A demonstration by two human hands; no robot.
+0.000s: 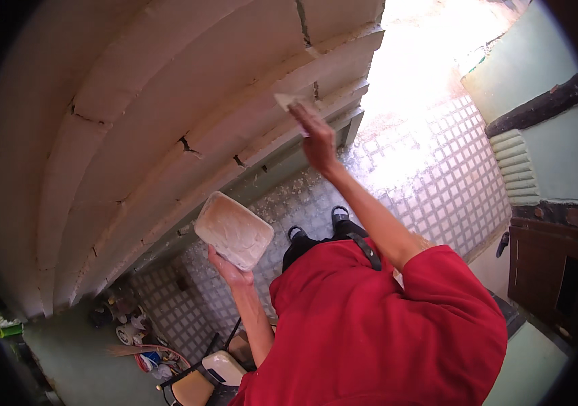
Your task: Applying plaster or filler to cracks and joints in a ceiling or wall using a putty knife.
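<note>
My right hand [317, 141] grips a putty knife [286, 101], its pale blade raised in front of the cracked, cream-painted stepped surface [133, 135]; I cannot tell whether the blade touches it. Dark cracks and gaps [187, 145] break its long ridges. My left hand [229, 269] supports a rounded rectangular white container [233, 230] from below, filled with a pale, smooth paste, beneath that surface and left of my body.
Below me is a tiled floor [438, 162] with pale flakes near the wall, brightly lit at upper right. A cluttered heap [133, 335] and a chair [191, 389] are at lower left. A brown wooden cabinet [539, 271] stands at right.
</note>
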